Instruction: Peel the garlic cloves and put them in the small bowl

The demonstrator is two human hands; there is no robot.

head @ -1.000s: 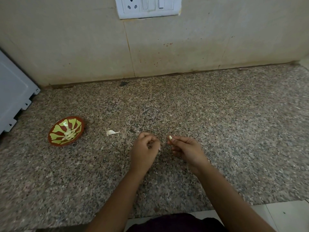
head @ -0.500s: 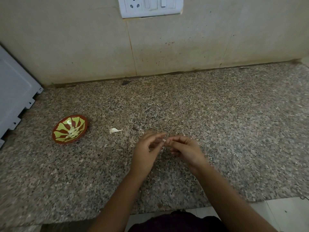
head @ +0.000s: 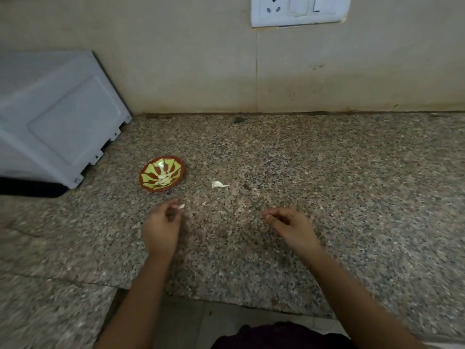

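A white appliance (head: 57, 117) stands at the far left of the speckled granite tabletop (head: 327, 172), angled against the beige wall (head: 191, 66). At its 4 o'clock, just beside its near corner but apart from it, sits the small bowl (head: 161, 189), brown-rimmed with a green and red pattern. A little heap of peeled cloves (head: 164, 178) lies in the bowl's near half.

At the bowl's 6 o'clock the person's left hand (head: 162, 226) hangs over the tabletop with its back to the camera. Its fingers are curled, and the thumb and forefinger pinch a pale garlic clove (head: 181, 206), which pokes out at the hand's 1 o'clock. The clove is near the bowl's rim but is neither over it nor in it. The hand is blurred, so the exact lie of its fingers cannot be told.

A white scrap (head: 219, 184) of garlic lies alone on the tabletop at the bowl's 3 o'clock, between the two hands and farther back. Whether it is skin or a whole clove cannot be told.

The right hand (head: 289, 224) is well apart from the left, at its 3 o'clock. Its fingers are curled inward and the thumb tip meets the forefinger. Whether anything is pinched there cannot be told.

A white socket plate (head: 299, 10) is fixed to the wall at the right hand's 12 o'clock, cut off by the top edge.
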